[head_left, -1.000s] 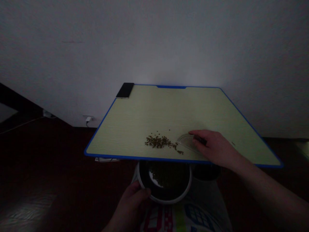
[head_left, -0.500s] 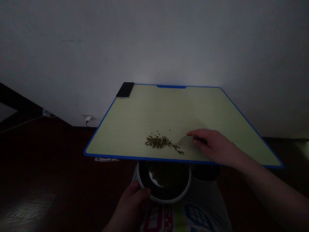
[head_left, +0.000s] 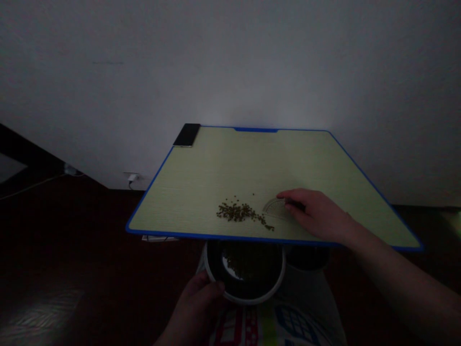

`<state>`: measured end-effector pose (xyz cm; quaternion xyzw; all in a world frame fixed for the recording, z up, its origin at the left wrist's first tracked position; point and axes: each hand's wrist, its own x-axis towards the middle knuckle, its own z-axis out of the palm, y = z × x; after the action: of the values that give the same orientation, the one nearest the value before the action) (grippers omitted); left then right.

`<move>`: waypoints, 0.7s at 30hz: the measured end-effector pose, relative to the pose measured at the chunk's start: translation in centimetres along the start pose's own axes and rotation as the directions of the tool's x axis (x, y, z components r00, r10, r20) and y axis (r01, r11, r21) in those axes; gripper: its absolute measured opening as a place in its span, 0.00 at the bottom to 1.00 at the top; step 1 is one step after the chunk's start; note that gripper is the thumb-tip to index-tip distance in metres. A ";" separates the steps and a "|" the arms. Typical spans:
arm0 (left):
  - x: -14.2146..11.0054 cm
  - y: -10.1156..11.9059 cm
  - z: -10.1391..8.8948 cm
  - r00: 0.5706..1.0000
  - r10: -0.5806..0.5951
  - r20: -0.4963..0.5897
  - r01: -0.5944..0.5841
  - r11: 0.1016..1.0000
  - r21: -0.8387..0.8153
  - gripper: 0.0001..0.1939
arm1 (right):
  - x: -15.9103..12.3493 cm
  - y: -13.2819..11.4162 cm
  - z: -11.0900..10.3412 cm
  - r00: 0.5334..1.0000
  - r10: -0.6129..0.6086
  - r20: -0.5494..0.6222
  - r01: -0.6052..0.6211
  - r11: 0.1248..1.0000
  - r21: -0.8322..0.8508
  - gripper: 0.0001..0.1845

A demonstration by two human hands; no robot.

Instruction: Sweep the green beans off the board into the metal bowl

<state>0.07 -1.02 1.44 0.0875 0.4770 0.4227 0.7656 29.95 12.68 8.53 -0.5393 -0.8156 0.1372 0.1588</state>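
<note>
My right hand (head_left: pixel 311 211) pinches a clear protractor (head_left: pixel 275 206) above the pale tabletop (head_left: pixel 252 163). Its curved edge points left, beside a scattered heap of small brownish-green grains (head_left: pixel 236 211). A thin trail of grains runs from the heap toward the table's front edge. Below that edge, my left hand (head_left: pixel 200 298) grips the light rim of a round bowl (head_left: pixel 245 300), thumb on top. Dark grains lie inside the bowl, hard to make out in the shade. The table hides the bowl's far side.
A dark phone (head_left: pixel 187 135) lies at the table's far left corner. A second dark container (head_left: pixel 308 258) stands right of the bowl, partly under the table. A white charger plug (head_left: pixel 133 178) is in the wall at left. The wall rises behind the table.
My right hand has shifted slightly left and away from me with the protractor. The heap of grains looks much the same, and my left hand stays on the bowl.
</note>
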 end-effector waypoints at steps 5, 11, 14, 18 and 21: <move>0.2 -0.1 -0.4 1.000 0.009 -0.029 -0.007 0.998 0.062 0.10 | -0.3 0.2 -0.1 0.999 -0.032 0.016 0.031 0.999 0.027 0.22; 0.2 -0.1 -0.5 1.000 -0.009 -0.013 0.010 0.999 0.045 0.09 | -0.8 0.0 -0.2 0.999 -0.022 0.028 0.021 0.999 0.047 0.21; 0.2 0.2 -0.4 1.000 0.001 -0.012 -0.001 0.999 0.040 0.09 | -1.0 -0.1 -0.3 0.999 -0.022 0.029 0.020 0.999 0.044 0.21; -0.1 0.3 -0.2 1.000 -0.007 -0.023 0.009 0.999 0.052 0.10 | -1.0 0.2 -0.1 1.000 -0.018 0.016 0.018 1.000 0.020 0.21; -0.3 0.4 0.0 1.000 -0.007 -0.018 0.007 1.000 0.014 0.09 | -0.9 0.3 0.1 1.000 -0.023 0.008 0.022 1.000 0.008 0.21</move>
<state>-0.19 -1.00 1.83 0.0874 0.4870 0.4173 0.7623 30.48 11.91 8.25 -0.5289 -0.8216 0.1408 0.1593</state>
